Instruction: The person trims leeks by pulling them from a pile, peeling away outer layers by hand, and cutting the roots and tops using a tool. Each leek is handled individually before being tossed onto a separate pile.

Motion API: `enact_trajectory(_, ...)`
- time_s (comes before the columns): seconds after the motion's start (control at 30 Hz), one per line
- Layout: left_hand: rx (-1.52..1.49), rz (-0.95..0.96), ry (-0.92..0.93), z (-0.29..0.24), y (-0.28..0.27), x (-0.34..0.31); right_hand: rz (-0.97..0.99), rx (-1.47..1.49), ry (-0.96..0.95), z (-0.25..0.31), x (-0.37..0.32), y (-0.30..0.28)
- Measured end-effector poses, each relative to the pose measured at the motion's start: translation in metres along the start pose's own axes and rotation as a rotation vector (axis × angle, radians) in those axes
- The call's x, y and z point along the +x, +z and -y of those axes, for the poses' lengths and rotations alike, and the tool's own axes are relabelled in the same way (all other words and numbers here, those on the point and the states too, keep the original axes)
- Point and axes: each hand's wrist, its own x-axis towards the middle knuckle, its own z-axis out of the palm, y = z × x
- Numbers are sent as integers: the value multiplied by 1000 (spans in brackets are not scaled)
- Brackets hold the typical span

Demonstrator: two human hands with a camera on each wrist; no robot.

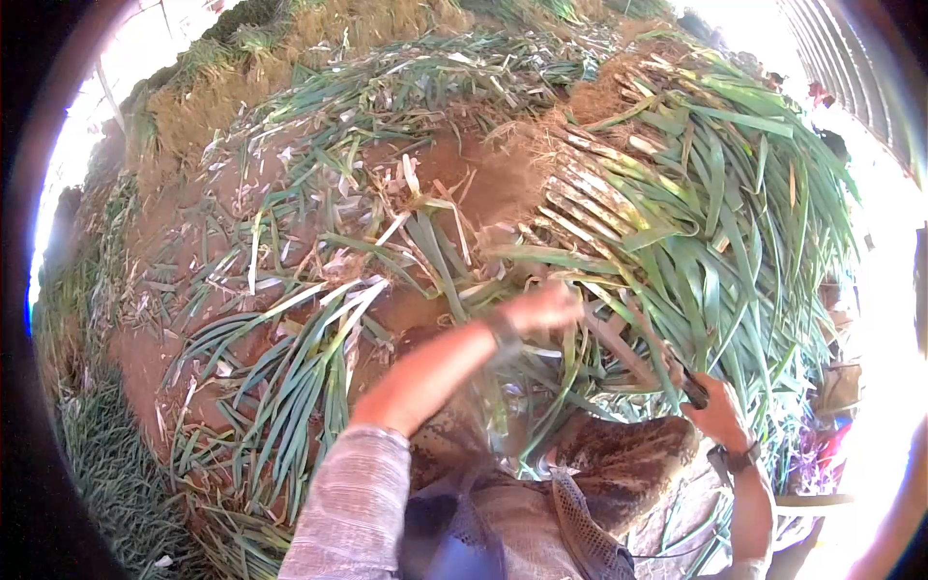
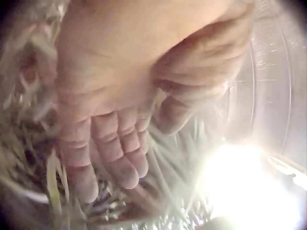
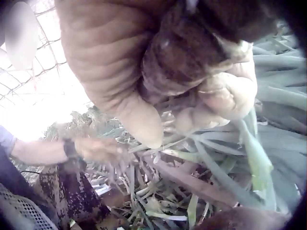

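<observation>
Reddish soil point(image 1: 145, 348) is lying underfoot, with cut green leaves point(image 1: 290, 377) strewn over it at the left. My left hand point(image 1: 541, 307) is reaching into the leek pile point(image 1: 715, 222), its fingers point(image 2: 120, 158) loosely bent; I cannot tell if they are gripping anything. My right hand point(image 1: 717, 414) is curling its fingers point(image 3: 225, 96) round a dark handle point(image 1: 692, 389) at the pile's near edge.

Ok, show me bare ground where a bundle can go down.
Bare red soil shows between the scattered cut leaves and the root ends of the stacked leek pile. Another patch lies left of the loose leaf bunch. Crowded: leaves all round the left hand and the right hand gripping a dark handle.
</observation>
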Motion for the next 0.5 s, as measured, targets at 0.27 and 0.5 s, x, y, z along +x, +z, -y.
enact_trajectory(0.27,101,-658,-250,118,-188,-106,375,146,5,40,75,62)
enact_trajectory(0.5,363,-579,-698,348,-131,-205,486,181,-64,57,139,142)
